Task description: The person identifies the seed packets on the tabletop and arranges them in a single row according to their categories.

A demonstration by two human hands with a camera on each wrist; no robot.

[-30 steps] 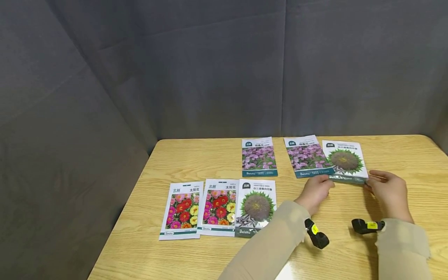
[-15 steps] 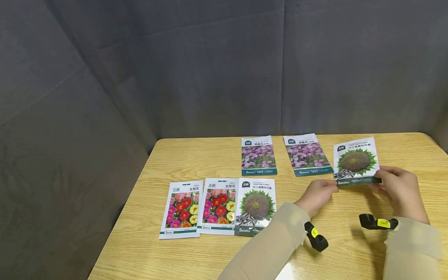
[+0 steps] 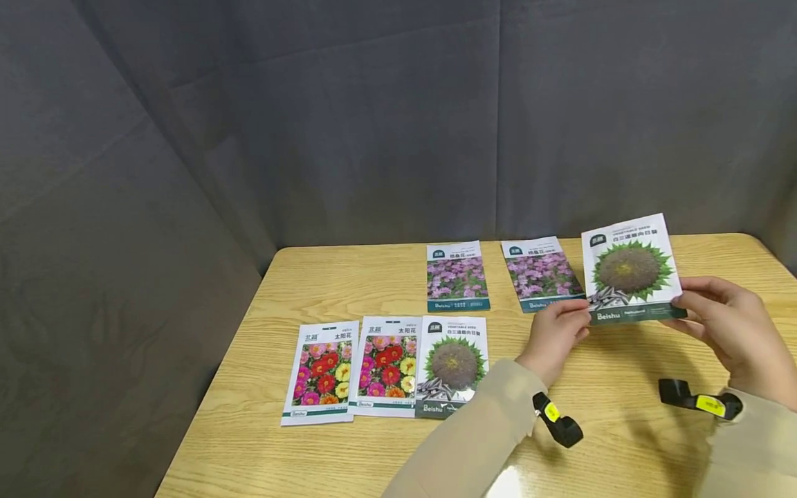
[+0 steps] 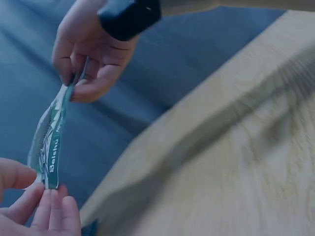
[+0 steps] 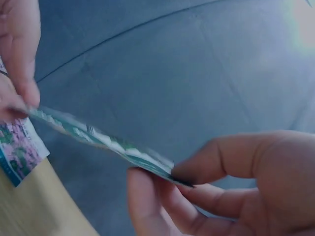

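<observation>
A white seed packet with a sunflower head (image 3: 631,268) is held up off the table between both hands, its top leaning toward the back. My right hand (image 3: 735,325) pinches its lower right corner, thumb in front and fingers behind. At the lower left corner, my left hand (image 3: 556,339) pinches the packet between thumb and fingers. In the left wrist view the packet (image 4: 51,140) shows nearly edge-on with its green bottom strip. The right wrist view also has the packet (image 5: 106,142) stretched between the two hands, its printed face barely seen.
Two purple-flower packets (image 3: 459,277) (image 3: 543,273) lie at the back. Nearer the front, two bright-flower packets (image 3: 320,373) (image 3: 382,366) and another sunflower packet (image 3: 453,366) lie in a row, the latter partly behind the left sleeve (image 3: 479,422). A grey curtain (image 3: 386,124) hangs behind the wooden table (image 3: 249,387).
The sunflower packet has been lifted off the table, away from the purple-flower packet it lay beside, and tilted up. The right hand moved right and up; the left hand now pinches its corner.
</observation>
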